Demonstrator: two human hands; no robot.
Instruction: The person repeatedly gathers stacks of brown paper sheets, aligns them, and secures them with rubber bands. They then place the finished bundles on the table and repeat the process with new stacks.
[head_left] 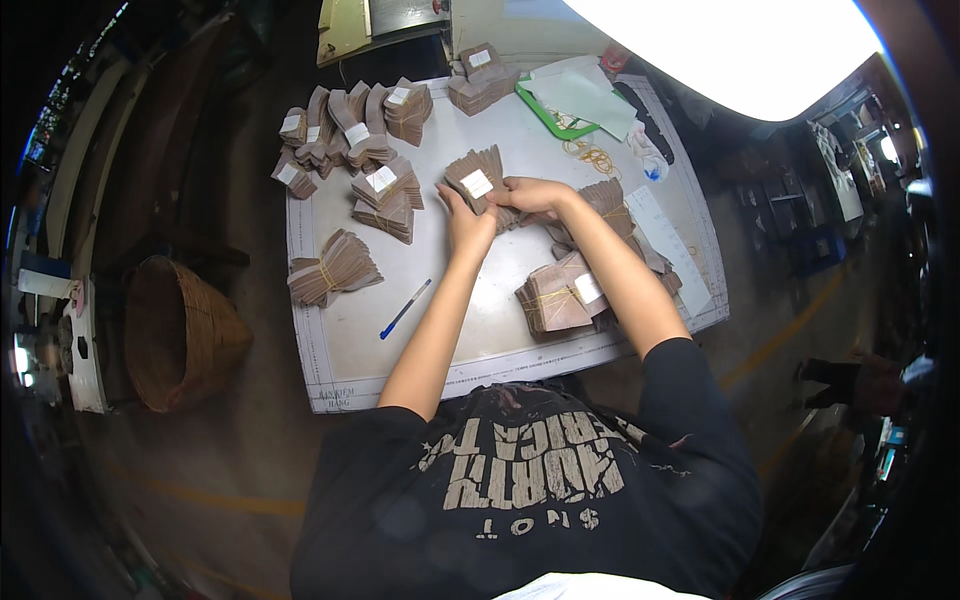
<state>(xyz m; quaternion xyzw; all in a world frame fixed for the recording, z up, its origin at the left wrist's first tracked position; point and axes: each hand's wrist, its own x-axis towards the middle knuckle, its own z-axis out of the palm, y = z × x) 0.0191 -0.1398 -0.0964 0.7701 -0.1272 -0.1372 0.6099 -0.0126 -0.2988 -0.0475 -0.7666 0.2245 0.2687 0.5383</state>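
Note:
Over the middle of the table, my left hand (469, 224) and my right hand (532, 196) are closed around a bundle of thin brown pieces (482, 162). Its far end fans out, and a white paper label (476, 184) lies on top. The left fingers grip its left side; those of the right hand press near the label, partly hidden. Just right of the hands lies another fanned brown bundle (606, 198). Beneath my right forearm are stacked bundles (555, 298) tied with yellow rubber bands, one bearing a white label. What the pieces are made of, I cannot tell.
Several labelled brown bundles (362, 130) stand at the table's far left, with a banded bundle (335, 268) nearer. A blue pen (405, 309) lies by my left forearm. Far right are a green tray (548, 112) and loose rubber bands (594, 158). A wicker basket (180, 335) stands left.

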